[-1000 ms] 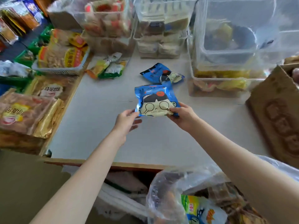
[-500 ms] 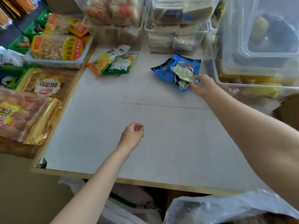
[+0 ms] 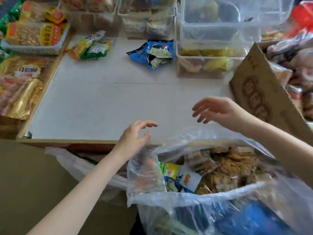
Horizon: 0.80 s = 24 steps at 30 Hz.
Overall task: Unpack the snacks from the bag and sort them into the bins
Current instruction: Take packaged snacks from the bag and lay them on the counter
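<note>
Left hand (image 3: 133,139): fingers loosely spread and slightly curled, holding nothing, hovering over the near edge of the white table (image 3: 101,107), just beside the rim of the clear plastic bag (image 3: 194,200).

Right hand (image 3: 218,111): fingers (image 3: 200,106) splayed wide and blurred, empty, touching nothing, above the table just past the bag's far rim.

The bag sits below both hands, mouth open, full of snack packets; a yellow-and-white packet (image 3: 181,178) lies near its top, under the left fingertips' side.

Well beyond both sets of fingers, two blue packets (image 3: 152,53) lie overlapping on the table, just beside a clear bin (image 3: 208,65) with yellow snacks. Green-and-yellow packets (image 3: 91,47) lie far left of them. A cardboard box (image 3: 260,92) stands right of the right hand.
</note>
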### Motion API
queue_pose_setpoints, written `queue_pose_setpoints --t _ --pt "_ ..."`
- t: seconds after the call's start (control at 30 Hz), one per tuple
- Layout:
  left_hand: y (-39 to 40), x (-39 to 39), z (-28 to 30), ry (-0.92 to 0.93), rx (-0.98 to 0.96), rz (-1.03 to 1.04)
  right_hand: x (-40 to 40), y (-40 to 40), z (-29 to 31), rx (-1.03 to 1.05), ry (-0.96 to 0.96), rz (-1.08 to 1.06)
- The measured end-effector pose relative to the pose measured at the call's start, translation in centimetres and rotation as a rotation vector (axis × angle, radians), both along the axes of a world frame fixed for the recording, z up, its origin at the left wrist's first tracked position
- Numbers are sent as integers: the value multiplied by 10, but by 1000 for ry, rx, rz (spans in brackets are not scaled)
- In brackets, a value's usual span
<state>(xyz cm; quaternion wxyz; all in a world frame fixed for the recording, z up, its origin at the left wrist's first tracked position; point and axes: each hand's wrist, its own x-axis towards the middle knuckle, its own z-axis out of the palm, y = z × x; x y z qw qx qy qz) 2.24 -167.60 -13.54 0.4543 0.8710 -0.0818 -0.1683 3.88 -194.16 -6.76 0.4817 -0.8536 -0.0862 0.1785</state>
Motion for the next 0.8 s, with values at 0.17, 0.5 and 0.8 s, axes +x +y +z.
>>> queue_pose_setpoints --t 0.17,0.5,0.8 --pt "-24 -77 3 -109 406 -284 -98 -14 -36 -376 -77 421" --pt "-21 -124 -6 169 682 -375 -127 47 -102 -757 33 445" --pt "-25 -82 31 201 -143 134 -59 4 12 -317 -338 159"
